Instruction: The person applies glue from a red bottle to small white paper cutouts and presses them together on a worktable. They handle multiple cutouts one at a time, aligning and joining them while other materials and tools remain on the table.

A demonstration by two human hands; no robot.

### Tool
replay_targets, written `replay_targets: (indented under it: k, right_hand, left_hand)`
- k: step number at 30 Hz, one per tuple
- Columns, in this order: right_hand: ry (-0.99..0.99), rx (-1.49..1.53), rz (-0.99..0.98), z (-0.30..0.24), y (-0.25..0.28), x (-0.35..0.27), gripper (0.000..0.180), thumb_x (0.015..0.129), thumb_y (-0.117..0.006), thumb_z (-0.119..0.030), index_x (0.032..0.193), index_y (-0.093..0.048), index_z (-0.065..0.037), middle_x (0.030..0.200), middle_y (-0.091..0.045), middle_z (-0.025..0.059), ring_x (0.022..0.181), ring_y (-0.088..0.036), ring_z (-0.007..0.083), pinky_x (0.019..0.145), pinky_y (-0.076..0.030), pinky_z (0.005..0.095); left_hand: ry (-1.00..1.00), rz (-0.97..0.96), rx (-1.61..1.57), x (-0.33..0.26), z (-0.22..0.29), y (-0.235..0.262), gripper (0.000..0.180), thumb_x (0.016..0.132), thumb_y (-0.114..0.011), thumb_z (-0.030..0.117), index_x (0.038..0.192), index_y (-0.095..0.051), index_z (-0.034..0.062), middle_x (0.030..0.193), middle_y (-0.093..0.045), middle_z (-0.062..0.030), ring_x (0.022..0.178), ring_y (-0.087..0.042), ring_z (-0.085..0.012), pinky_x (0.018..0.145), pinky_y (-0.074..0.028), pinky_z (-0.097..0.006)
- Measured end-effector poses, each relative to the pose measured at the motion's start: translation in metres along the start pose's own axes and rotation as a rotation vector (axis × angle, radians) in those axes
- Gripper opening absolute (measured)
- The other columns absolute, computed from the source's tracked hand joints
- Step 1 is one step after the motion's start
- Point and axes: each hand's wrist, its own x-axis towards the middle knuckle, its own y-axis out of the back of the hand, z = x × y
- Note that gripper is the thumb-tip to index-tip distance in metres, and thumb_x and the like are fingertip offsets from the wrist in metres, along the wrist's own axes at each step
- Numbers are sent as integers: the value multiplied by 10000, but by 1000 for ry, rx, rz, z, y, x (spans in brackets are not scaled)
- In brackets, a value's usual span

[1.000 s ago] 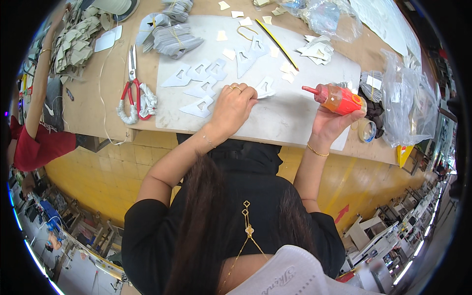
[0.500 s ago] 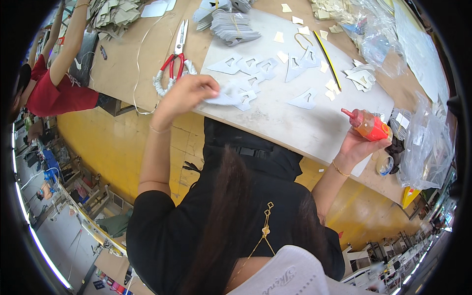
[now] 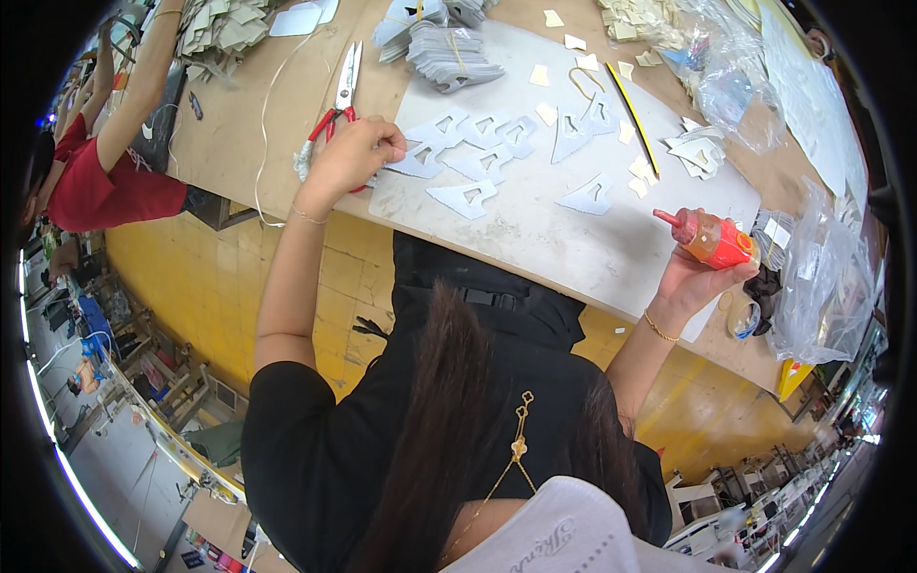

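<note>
My left hand [image 3: 361,153] is at the left end of a group of flat, pale blue cut pieces. Its fingers are pinched at the edge of one pale blue piece [image 3: 416,164], which lies against its neighbours. Closer to the near edge lies another such piece [image 3: 464,200], and one more [image 3: 586,195] sits apart to the right. My right hand [image 3: 695,279] is wrapped round a red squeeze bottle [image 3: 718,243], tilted with its narrow nozzle to the left. Partly behind my left hand are red-handled scissors [image 3: 348,88], grips wrapped in white.
A white sheet [image 3: 535,250] covers part of the brown table. Banded grey stacks [image 3: 453,55] stand at the back. A yellow-black pencil [image 3: 632,119] lies near small cream pieces [image 3: 642,170]. Clear plastic bags [image 3: 826,277] are at right. Another person in a red sleeve [image 3: 115,189] is at left.
My left hand has moved left and slightly up, bringing the pale blue piece to the left end of the group. My right hand still holds the bottle, almost unmoved.
</note>
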Motion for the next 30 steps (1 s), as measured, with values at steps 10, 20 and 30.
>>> replay_targets:
  k: [10, 20, 30]
  right_hand:
    - [-2, -4, -4, 0, -3, 0, 919, 781, -557, -796, 1276, -503, -24, 1192, -589, 139, 1115, -598, 336, 939, -508, 483]
    - [-16, 51, -22, 3, 3, 0, 893, 786, -576, -770, 1277, -502, -28, 1205, -587, 131, 1143, -587, 331, 983, -492, 485]
    - [389, -500, -313, 31, -30, 18, 650, 839, -716, -566, 1103, -625, 21, 1141, -621, 96, 1050, -587, 176, 930, -478, 319]
  left_hand:
    - [123, -27, 164, -2, 20, 3, 99, 784, -730, 107, 857, -727, 40, 867, -616, -122, 833, -622, -261, 757, -479, -379]
    - [61, 113, 230, -11, 27, 1, 92, 786, -724, 106, 856, -731, 46, 876, -622, -136, 893, -613, -308, 765, -479, -401]
    - [-603, 166, 219, -24, 113, -100, 437, 859, -704, 196, 1243, -610, 10, 1257, -570, -213, 1151, -547, -371, 994, -443, -459]
